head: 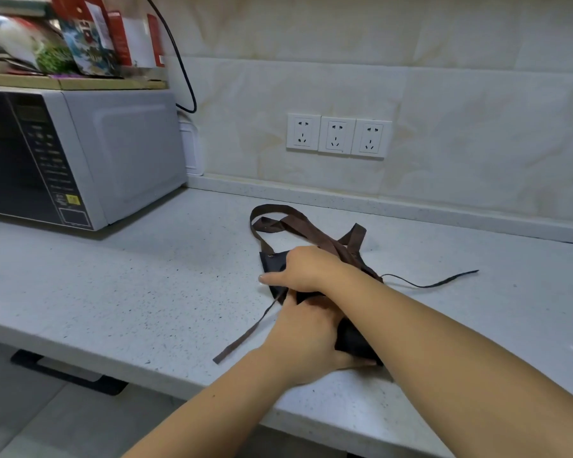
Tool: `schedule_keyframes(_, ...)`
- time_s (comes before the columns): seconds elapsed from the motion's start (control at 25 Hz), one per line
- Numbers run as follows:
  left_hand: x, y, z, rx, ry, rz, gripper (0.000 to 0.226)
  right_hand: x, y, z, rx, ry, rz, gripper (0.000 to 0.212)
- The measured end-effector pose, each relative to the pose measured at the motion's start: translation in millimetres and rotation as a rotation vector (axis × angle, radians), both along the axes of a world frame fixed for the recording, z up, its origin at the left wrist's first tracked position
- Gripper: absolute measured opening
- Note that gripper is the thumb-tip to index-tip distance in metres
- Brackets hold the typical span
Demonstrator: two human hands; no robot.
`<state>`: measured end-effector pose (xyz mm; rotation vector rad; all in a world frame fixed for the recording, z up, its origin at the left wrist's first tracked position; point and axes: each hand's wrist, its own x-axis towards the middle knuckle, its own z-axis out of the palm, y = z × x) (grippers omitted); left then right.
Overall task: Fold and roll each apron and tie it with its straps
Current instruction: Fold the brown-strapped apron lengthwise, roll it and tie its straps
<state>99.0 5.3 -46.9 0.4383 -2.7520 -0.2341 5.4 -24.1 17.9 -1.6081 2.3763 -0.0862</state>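
Speckled counter [129, 292], tiled wall [444, 94], microwave [119, 153], dark apron [351, 338]

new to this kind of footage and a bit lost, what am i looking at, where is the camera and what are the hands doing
No machine here: a person works with bare hands, filmed by one wide-angle camera worn on the head, looking down. The white counter carries a microwave at the left. In the middle lies a black apron with brown straps, partly bunched. The left hand grips its near end; the right hand holds the far end.
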Motion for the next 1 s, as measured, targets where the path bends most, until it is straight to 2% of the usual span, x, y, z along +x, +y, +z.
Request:
schedule_keyframes(0.12,1.0,2.6,-0.9,-0.025,-0.076,0.055,0.093,-11.5,-11.7,-16.0,0.046,-0.155,-0.07,0.036)
schedule_keyframes(0.2,-0.6,3.3,-3.3,0.006,-0.084,0.082,0.09,-15.4,-10.5,-17.7,-0.012,-0.258,-0.146,0.033)
schedule_keyframes(0.32,-1.2,5.7,-6.2,0.022,-0.047,0.114,0.078,-20.4,-5.4,-15.3,-0.099,-0.253,-0.18,0.036)
schedule_keyframes(0.4,-1.7,5.9,-8.1,0.014,-0.044,0.118,0.077,-21.9,-2.1,-15.4,-0.133,-0.285,-0.174,0.034)
schedule_keyframes(0.56,-1.3,4.6,-7.3,0.007,-0.05,0.104,0.079,-20.0,-0.2,-14.4,-0.198,-0.364,-0.112,0.007)
schedule_keyframes(0.68,0.1,5.1,-6.2,0.022,-0.03,0.097,0.066,-19.3,4.7,1.8,-0.065,-0.403,-0.098,0.024)
schedule_keyframes(0.8,1.2,5.2,-6.7,0.037,-0.018,0.082,0.058,-26.8,10.8,13.5,0.024,-0.426,-0.047,0.015)
schedule_keyframes(0.92,1.7,4.6,-5.6,0.044,-0.023,0.074,0.057,-32.6,15.8,10.9,-0.041,-0.444,0.009,0.01)
schedule_keyframes(1.0,2.2,4.5,-3.1,0.048,-0.038,0.073,0.056,-37.2,21.0,9.6,-0.111,-0.618,-0.012,0.008)
